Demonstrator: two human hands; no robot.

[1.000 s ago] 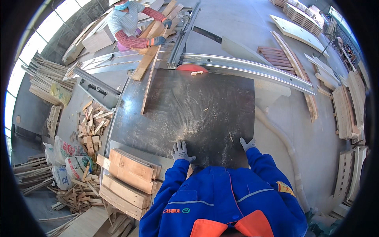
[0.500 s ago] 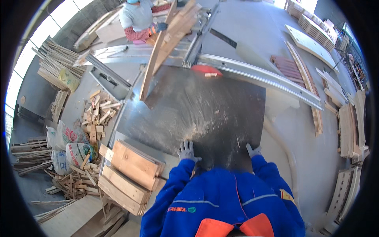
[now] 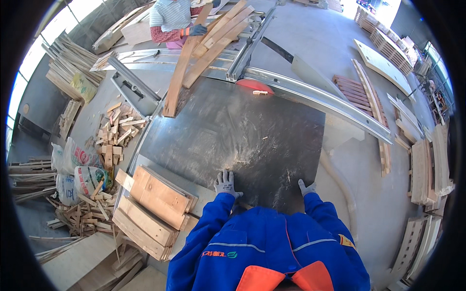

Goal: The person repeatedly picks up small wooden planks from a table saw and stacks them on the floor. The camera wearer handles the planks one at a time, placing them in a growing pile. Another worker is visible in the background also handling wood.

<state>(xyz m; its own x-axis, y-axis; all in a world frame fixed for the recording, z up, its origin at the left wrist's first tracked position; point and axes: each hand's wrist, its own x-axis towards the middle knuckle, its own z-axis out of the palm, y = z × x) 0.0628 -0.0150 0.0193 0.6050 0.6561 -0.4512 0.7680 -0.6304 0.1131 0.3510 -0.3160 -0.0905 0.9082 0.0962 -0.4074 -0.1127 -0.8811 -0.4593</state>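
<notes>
Taking the middle of the dark tabletop (image 3: 238,131) as the clock's centre, with twelve pointing away from the wearer, the left hand (image 3: 225,185), gloved in grey, rests near half past six, its palm down and fingers spread wide on the near part of the surface. The gloved right hand (image 3: 307,187) touches the tabletop's edge at four o'clock, thumb apart from the fingers; how far those fingers curl, I cannot tell. Sawdust (image 3: 241,160) lies just beyond the left hand. A red guard (image 3: 253,86) sits at twelve o'clock, with a small wood piece (image 3: 260,92) just beside it, and a metal rail (image 3: 315,103) runs out toward two o'clock. At eleven o'clock a co-worker (image 3: 171,19) grasps a long plank (image 3: 180,75), whose near end reaches over the tabletop's corner at ten. Stacked boards (image 3: 156,200) lie at eight o'clock, wood offcuts (image 3: 110,151) at nine.
</notes>
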